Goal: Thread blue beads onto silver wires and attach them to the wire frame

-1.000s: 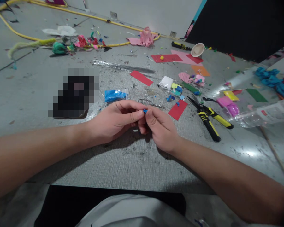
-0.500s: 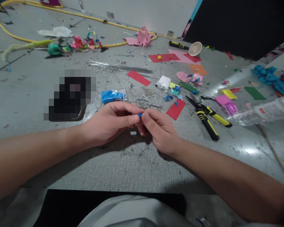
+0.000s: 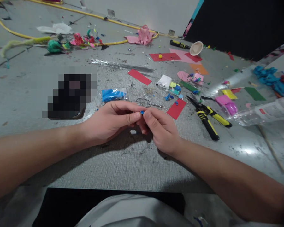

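Note:
Between my fingertips, above the grey textured tabletop (image 3: 123,173), is a small piece of blue clay (image 3: 142,112). My left hand (image 3: 113,121) pinches it with thumb and index finger. From the other side my right hand (image 3: 162,127) presses thumb and fingers against it, closed. Just beyond the hands lies a clear packet of blue clay (image 3: 113,94), and beside it a bent wire piece (image 3: 149,102). A red paper strip (image 3: 176,109) carrying a blue crumb is near my right hand.
Yellow-handled pliers (image 3: 205,116) and a clear plastic bottle (image 3: 265,110) lie on the right. Thin wires (image 3: 120,65) stretch across the middle. On the left is a dark pixelated phone-like object (image 3: 68,97). Farther back are a pink paper flower (image 3: 144,35) and a yellow hose (image 3: 78,13).
Both hands stay pinched together, with a slight shift of the fingertips to the right. The blue piece has turned a little between them. The camera view has moved slightly.

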`<state>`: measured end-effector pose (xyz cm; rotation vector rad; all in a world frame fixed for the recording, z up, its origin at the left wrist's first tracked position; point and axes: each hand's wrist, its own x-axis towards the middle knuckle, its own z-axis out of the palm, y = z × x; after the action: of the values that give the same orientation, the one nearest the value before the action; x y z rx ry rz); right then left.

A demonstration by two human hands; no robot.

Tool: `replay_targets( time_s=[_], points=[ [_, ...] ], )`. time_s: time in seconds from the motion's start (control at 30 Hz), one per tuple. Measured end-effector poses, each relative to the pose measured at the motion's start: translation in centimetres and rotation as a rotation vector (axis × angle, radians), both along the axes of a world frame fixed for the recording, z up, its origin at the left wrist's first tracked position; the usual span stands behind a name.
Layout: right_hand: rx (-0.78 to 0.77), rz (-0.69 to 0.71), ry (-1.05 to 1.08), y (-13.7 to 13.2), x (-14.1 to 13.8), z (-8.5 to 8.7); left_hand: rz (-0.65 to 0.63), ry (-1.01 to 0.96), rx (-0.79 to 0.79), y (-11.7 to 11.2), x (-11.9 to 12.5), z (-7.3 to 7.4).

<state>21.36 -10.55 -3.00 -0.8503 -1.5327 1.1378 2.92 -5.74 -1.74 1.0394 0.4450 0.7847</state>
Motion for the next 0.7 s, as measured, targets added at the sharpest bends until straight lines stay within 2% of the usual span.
replay_targets(
  time_s=[0.17,0.4,0.7],
  points=[
    [0.002,-0.037,-0.031,0.11,-0.20,0.23,0.014,0.042,0.038,0.03,0.02,0.10],
    [-0.031,-0.006,-0.031,0.12,0.01,-0.03,0.014,0.017,0.047,0.14,-0.14,-0.12],
    [-0.001,-0.027,-0.062,0.14,0.00,0.06,0.039,0.106,0.178,0.19,-0.42,0.22]
  ],
)
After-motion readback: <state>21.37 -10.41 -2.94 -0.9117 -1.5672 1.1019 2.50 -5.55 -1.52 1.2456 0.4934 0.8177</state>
